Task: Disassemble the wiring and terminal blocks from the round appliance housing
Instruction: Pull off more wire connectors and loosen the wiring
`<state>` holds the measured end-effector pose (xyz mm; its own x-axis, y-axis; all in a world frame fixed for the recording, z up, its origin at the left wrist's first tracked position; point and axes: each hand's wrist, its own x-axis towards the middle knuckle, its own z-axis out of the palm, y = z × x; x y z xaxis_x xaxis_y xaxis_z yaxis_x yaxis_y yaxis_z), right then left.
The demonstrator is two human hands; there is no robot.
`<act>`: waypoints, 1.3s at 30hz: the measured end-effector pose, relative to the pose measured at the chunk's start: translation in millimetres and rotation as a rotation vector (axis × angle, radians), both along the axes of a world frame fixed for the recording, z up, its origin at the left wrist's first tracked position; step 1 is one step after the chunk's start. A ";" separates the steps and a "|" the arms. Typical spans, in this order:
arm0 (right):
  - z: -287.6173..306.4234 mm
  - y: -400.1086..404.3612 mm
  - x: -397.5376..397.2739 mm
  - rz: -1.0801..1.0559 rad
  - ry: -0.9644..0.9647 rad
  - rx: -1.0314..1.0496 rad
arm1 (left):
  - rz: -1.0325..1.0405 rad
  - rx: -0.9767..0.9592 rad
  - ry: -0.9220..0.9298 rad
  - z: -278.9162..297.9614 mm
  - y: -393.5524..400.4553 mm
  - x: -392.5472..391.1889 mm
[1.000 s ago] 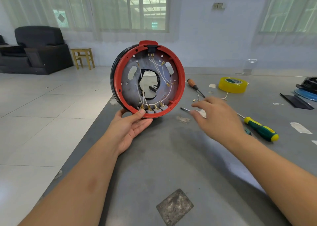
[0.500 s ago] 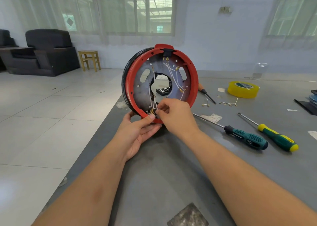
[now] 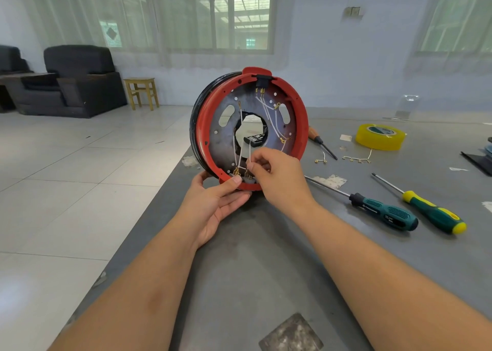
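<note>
The round housing [image 3: 299, 116], red-rimmed with a grey metal plate inside, stands on edge at the table's left side. White wires [image 3: 267, 108] with brass lugs run across the plate down to grey terminal blocks [image 3: 241, 177] at its bottom. My left hand [image 3: 213, 204] cups the lower rim from below, thumb pressed on the terminal blocks. My right hand [image 3: 277, 175] pinches a white wire [image 3: 250, 157] just above the blocks between thumb and forefinger. A black connector [image 3: 262, 82] sits at the top under the red tab.
On the grey table [image 3: 255, 257] to the right lie a dark-green screwdriver [image 3: 383, 212], a green-yellow screwdriver [image 3: 431, 212], a wooden-handled one [image 3: 319, 140], a yellow tape roll [image 3: 380, 136] and loose removed wires [image 3: 356, 159]. The table's left edge drops to a tiled floor.
My right hand came from the screwdrivers to the housing's bottom and took hold of a white wire. The left hand kept holding the lower rim.
</note>
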<state>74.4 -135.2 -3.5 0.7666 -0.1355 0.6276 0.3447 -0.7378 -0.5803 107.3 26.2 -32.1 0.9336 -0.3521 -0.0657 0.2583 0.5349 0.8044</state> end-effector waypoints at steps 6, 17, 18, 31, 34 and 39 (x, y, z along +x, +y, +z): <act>-9.1 -19.1 -11.9 -0.043 -0.156 -0.056 | 0.081 -0.025 0.021 1.0 -0.5 0.4; 13.5 -105.8 6.8 -0.462 0.261 0.229 | 0.156 0.012 0.029 3.4 -4.0 0.5; 17.3 -113.4 12.2 -0.491 0.320 0.197 | 0.147 0.022 0.029 3.3 -4.1 1.7; 21.6 -171.7 104.7 -0.705 0.702 -0.028 | 0.087 0.001 0.042 -6.9 -1.7 17.7; 17.0 -173.2 122.1 -0.720 0.735 -0.059 | 0.093 -0.005 0.048 -9.0 -1.8 18.7; 7.7 -177.3 137.4 -0.721 0.733 -0.073 | 0.112 -0.002 0.060 -9.5 -3.5 19.6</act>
<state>211.8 -312.5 4.3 0.7162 -0.6950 0.0633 -0.6143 -0.6709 -0.4154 126.8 22.7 -41.6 0.9615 -0.2461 -0.1219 0.2445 0.5646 0.7883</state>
